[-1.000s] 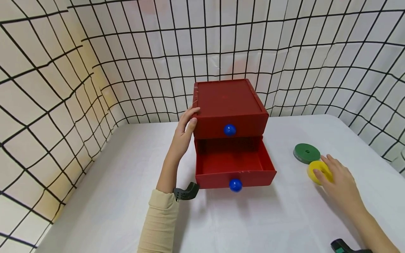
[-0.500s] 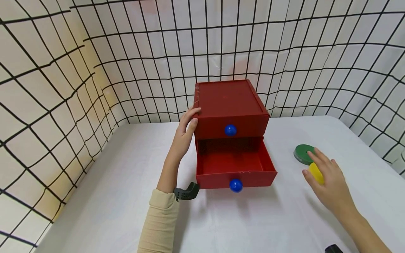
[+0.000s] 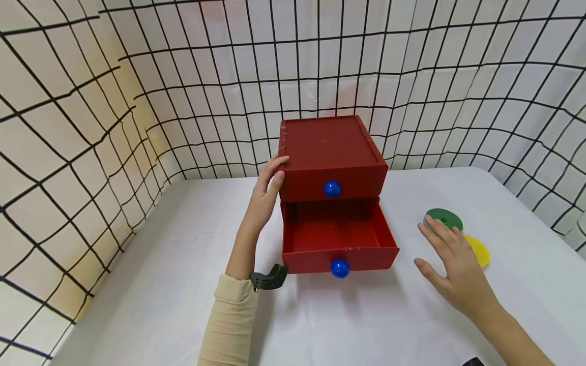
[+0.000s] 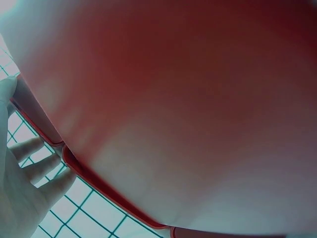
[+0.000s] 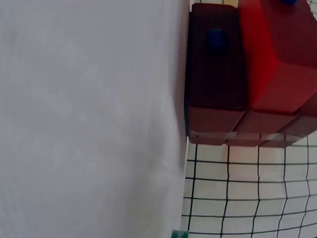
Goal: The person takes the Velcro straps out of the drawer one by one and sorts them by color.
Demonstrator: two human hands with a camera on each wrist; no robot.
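Note:
A red drawer box (image 3: 327, 143) stands on the table with its lower drawer (image 3: 336, 236) pulled out and nothing visible inside it. My left hand (image 3: 264, 195) rests against the box's left side, thumb at the front corner. In the left wrist view its fingers (image 4: 42, 168) lie straight along that side. Over the table to the right, my right hand (image 3: 460, 272) is spread and holds nothing. Partly hidden behind it are a green disc (image 3: 446, 217) and a yellow disc (image 3: 478, 250). Blue knobs (image 3: 340, 268) sit on the drawer fronts.
A black wire grid (image 3: 316, 66) encloses the back and sides of the white table (image 3: 137, 284). At the far right edge, part of a clear object (image 3: 578, 235) shows. The right wrist view shows the box (image 5: 218, 74) beside the white cloth.
My right hand has moved left, away from the yellow disc, and its fingers have spread. The yellow disc now shows slightly farther right. My left hand has stayed on the box.

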